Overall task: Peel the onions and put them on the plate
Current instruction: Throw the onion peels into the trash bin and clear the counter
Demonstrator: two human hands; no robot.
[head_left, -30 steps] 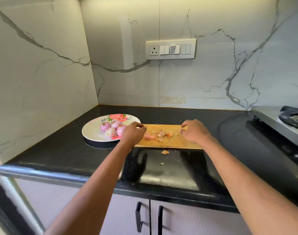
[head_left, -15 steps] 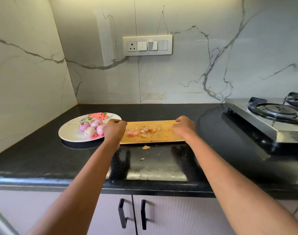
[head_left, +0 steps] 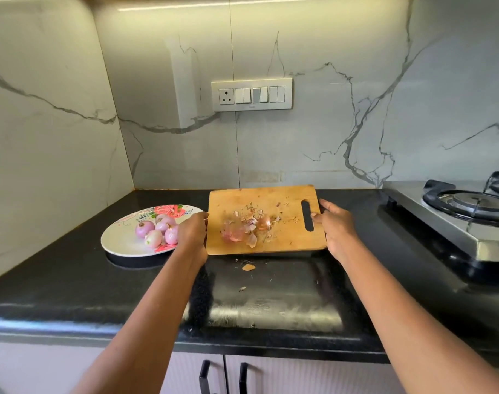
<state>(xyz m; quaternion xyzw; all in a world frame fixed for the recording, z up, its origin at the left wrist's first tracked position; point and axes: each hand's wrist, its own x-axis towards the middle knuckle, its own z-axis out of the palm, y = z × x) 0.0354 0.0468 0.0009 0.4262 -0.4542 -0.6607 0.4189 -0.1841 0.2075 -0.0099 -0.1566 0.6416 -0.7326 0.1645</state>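
The person holds a wooden chopping board (head_left: 264, 211) by both short edges, its far side tipped up off the black worktop (head_left: 72, 280). The left hand (head_left: 192, 231) is curled round the left edge; the right hand (head_left: 335, 227) grips the right edge beside the handle slot, thumb on top. A heap of papery onion skins (head_left: 246, 228) lies on the board, and a few scraps (head_left: 248, 267) sit on the worktop just below it. Just left of the board, a floral plate (head_left: 123, 245) holds the peeled onions (head_left: 157, 230), clustered together. A gas stove (head_left: 455, 211) stands well off to the right.
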